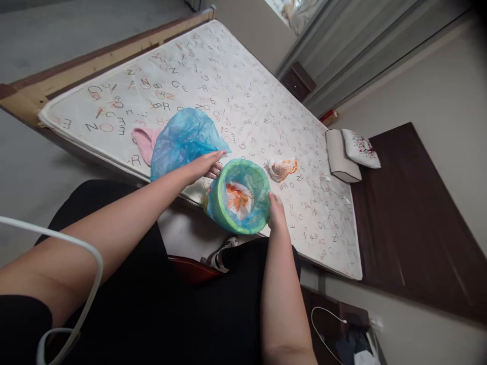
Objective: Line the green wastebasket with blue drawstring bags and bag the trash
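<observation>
Fingers of the left hand [203, 167] lay extended and mostly together against the edge of a blue plastic bag [182, 144], though whether they pinched it could not be told, while those of the right hand [276, 213] curled against the outer side of a green plastic bin [218, 213], clamping it near the rim. Both hands were at work around the bin and bag at that moment. Largest in view was a white mattress [198, 76] printed with scattered letters, lying on a wooden bed base [26, 101] with a dark brown headboard [414, 213] at its far end. The bin was held at the mattress's near edge, tilted, its long axis rising from the base on the person's side to a round mouth facing up toward the head camera. (Its base was hidden, so any contact with the mattress could not be told.) The bag bulged loosely across the mattress just beside the bin, over a pink cloth [142, 142]. Farther along lay a cream cushion [340, 154], a floral pillow [359, 148], and a crumpled orange-stained tissue [282, 170]. Inside the bin sat white and orange crumpled matter [239, 200].
</observation>
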Demonstrator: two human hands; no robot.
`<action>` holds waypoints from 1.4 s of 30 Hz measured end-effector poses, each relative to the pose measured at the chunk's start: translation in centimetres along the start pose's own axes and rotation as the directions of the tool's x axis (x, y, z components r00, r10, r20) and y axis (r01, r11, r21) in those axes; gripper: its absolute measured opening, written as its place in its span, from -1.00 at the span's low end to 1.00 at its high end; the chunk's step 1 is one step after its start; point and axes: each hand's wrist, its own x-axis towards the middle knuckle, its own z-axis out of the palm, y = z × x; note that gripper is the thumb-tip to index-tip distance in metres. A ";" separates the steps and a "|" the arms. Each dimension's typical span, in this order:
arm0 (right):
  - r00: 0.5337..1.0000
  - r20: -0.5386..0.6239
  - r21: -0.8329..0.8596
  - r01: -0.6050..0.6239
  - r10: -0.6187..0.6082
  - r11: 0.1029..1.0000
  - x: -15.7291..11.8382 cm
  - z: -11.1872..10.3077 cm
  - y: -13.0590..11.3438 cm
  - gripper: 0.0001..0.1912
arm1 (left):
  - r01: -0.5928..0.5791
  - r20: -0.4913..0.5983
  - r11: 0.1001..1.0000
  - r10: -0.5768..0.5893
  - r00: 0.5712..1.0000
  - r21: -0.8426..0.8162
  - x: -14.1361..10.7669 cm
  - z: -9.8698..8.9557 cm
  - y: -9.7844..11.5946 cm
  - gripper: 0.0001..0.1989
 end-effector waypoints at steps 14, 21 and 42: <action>0.999 -0.033 -0.296 -0.035 0.026 0.954 2.1 -0.3 -1.0 -0.66 | 0.305 0.145 0.845 -0.402 0.904 0.439 -1.4 -1.7 -1.6 -0.68; 0.995 -0.102 -0.319 -0.034 0.001 0.947 2.4 -0.6 -1.0 -0.69 | 0.341 0.004 0.914 -0.351 0.936 0.220 -0.7 -1.4 -1.7 -0.69; 0.745 -0.031 -0.494 0.569 -0.667 0.658 -2.5 3.7 -9.6 -0.46 | -0.246 -0.074 0.953 0.236 0.969 -0.177 -1.7 0.1 0.9 -0.51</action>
